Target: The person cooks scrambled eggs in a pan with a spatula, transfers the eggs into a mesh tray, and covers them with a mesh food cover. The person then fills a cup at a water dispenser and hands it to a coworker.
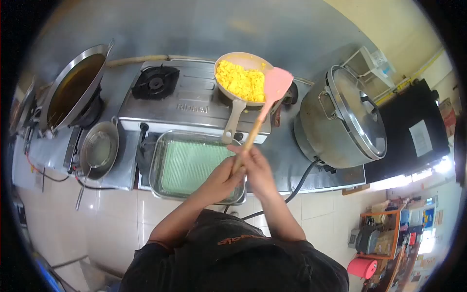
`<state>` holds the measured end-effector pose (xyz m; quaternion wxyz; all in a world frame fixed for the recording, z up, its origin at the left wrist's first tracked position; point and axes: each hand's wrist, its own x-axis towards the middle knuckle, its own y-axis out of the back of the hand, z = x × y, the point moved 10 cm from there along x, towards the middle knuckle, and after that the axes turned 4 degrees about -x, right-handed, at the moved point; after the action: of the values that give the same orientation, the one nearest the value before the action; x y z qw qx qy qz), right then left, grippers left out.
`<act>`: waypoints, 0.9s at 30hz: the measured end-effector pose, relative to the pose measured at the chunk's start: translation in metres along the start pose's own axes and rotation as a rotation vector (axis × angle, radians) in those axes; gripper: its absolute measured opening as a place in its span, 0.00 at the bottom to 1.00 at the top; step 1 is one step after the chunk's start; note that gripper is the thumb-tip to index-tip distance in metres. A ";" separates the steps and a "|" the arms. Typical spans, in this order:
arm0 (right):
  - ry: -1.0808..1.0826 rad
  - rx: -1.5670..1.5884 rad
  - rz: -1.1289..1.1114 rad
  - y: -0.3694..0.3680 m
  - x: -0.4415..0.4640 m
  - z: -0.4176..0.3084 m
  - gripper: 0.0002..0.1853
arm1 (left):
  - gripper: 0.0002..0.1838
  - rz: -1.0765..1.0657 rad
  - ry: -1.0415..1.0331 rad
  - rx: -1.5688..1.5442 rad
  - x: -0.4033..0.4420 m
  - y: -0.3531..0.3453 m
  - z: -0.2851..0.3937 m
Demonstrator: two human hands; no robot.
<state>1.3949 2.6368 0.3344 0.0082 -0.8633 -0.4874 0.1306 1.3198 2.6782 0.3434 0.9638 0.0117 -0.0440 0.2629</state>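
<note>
Pink and wood: held the spatula point(261, 116) with both hands, left hand point(221, 177) and right hand point(256, 170) close together, fingers curled round the stick. Counted the clock from there. Had the pink end up near 1 o'clock, over the side of the pan point(245, 60). Saw the pan at 12 o'clock, on the stove point(194, 80), with yellow food point(238, 80) like egg inside.

Could have bumped the pan's handle point(237, 117), pointing back to 6 o'clock and very near the fingers, and so tipped the pan. Might have spilled food then, with so much piled near the rim. Might have dropped crumbs too, by shaking the pink end past the pan's side. Could have knocked the glass dish point(192, 165), at 9 o'clock and partly under the left hand, by dipping a wrist. Could not see a flame, so could not tell about burns.

Saw a black burner point(155, 82) between 10 and 11 o'clock, then a wok point(80, 57) of dark liquid at 10. Saw a sieve point(99, 151) at 9, past the dish. Met a big pot point(311, 117) at 2 o'clock, blocking that side. Spotted a black hose point(302, 182) near 4 o'clock, easy to snag.
</note>
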 end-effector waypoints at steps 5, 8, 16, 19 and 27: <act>0.408 -0.581 0.122 0.040 -0.008 0.011 0.22 | 0.10 0.166 0.250 -0.523 -0.050 -0.029 -0.050; -0.098 0.211 0.004 0.068 0.040 0.049 0.50 | 0.10 0.455 0.220 -0.464 -0.093 -0.013 -0.059; -0.208 0.971 -0.421 -0.024 0.188 0.064 0.16 | 0.10 1.102 0.230 -0.358 -0.248 0.011 -0.033; -0.236 0.943 -0.266 -0.004 0.199 0.073 0.14 | 0.11 1.286 0.251 -0.363 -0.306 0.006 -0.034; -0.612 0.944 -0.592 0.058 0.160 0.084 0.09 | 0.15 1.491 0.177 -0.393 -0.386 0.011 -0.046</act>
<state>1.5026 2.7321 0.2101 0.2842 -0.5188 -0.5757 0.5645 0.9870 2.4948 0.2621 0.5164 -0.2132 -0.0088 0.8294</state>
